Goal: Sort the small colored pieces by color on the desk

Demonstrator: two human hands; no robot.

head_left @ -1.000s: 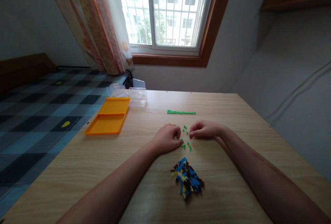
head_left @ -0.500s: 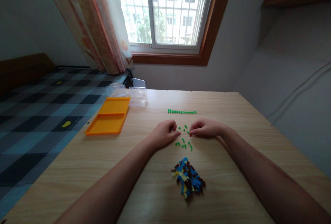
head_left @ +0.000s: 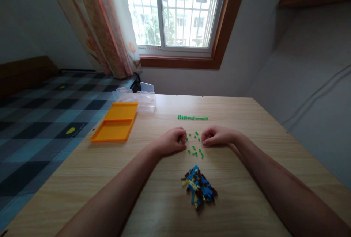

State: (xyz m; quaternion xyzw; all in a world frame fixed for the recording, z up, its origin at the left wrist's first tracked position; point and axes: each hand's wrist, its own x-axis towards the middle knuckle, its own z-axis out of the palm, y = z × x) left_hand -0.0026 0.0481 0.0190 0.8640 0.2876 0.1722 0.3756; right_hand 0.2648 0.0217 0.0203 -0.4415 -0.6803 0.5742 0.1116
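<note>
Both my hands rest on the wooden table [head_left: 246,120], fists facing each other. My left hand [head_left: 172,141] is curled closed, and what it holds, if anything, is hidden by the fingers. My right hand [head_left: 216,135] is pinched closed in the same way. Between them lie several loose small green bricks [head_left: 195,148]. Farther back, a straight row of green bricks [head_left: 192,118] runs left to right. Close to me sits a heap of blue, brown and yellow bricks [head_left: 199,188].
An orange tray [head_left: 116,126] lies at the table's left edge, with clear plastic boxes [head_left: 138,99] behind it. A bed with a checked cover [head_left: 35,127] is to the left. A window and curtain stand beyond the table's far edge.
My left hand has drawn back a little from the loose green bricks, uncovering more of them, and curled tighter. My right hand has barely moved.
</note>
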